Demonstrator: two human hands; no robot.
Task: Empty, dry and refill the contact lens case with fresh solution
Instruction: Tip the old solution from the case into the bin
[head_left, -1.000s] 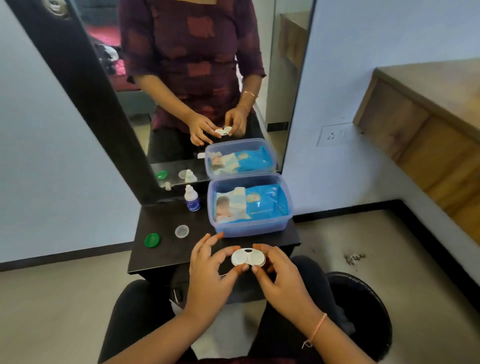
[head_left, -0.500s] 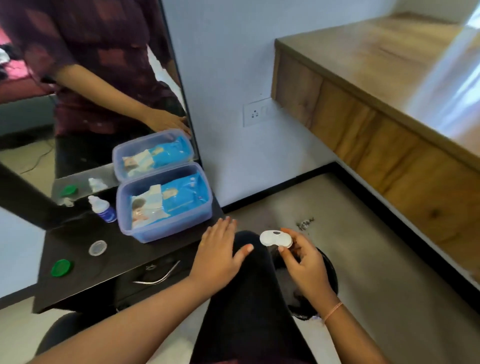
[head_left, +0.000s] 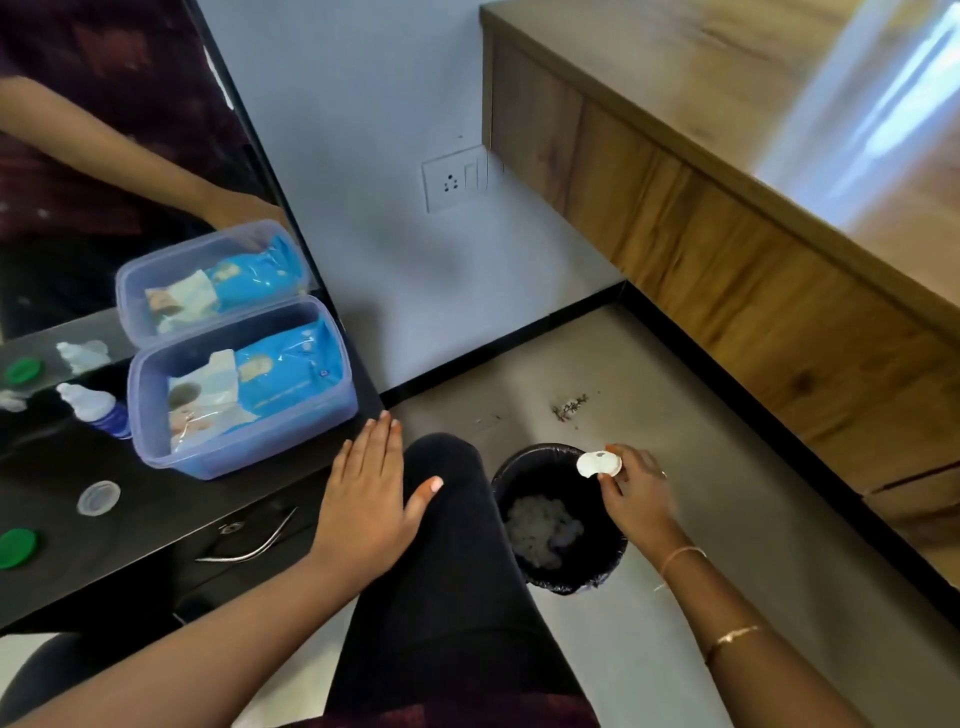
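My right hand (head_left: 634, 493) grips the white contact lens case (head_left: 598, 464) by its right end and holds it tilted over the rim of a black bin (head_left: 613, 551) on the floor. My left hand (head_left: 369, 493) lies flat and open, fingers together, at the edge of the black table (head_left: 171, 525). On the table stand a small solution bottle (head_left: 96, 408) with a blue label, a green cap (head_left: 15, 548) and a clear cap (head_left: 98, 498).
A blue plastic box (head_left: 150, 395) with a pack of wipes stands on the table against a mirror (head_left: 104, 156). White crumpled tissue (head_left: 540, 525) lies in the bin. My knee (head_left: 441, 519) is between table and bin. A wooden cabinet (head_left: 753, 234) runs along the right.
My right hand carried the lens case from in front of the table to the right, over the bin. My left hand let go of it and came to rest at the table edge.
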